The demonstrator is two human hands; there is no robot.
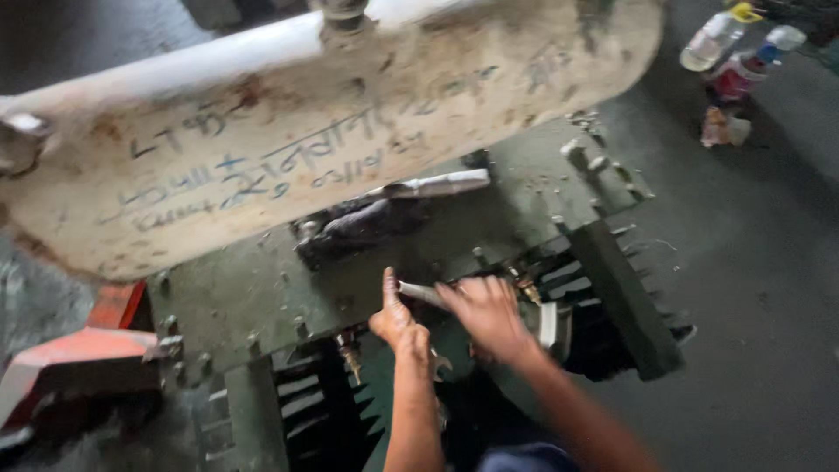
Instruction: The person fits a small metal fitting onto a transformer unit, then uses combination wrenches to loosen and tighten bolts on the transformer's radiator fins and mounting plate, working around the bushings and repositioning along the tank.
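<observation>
Spanner (419,293) lengthwise left-right, slightly tilted

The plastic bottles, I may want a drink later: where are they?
In the head view, the plastic bottles lie on the dark floor at the top right corner, beyond the green machine top and far from both hands.

Two clear plastic bottles (730,48) with a red label and yellow and blue caps lie on the floor, top right.
</observation>
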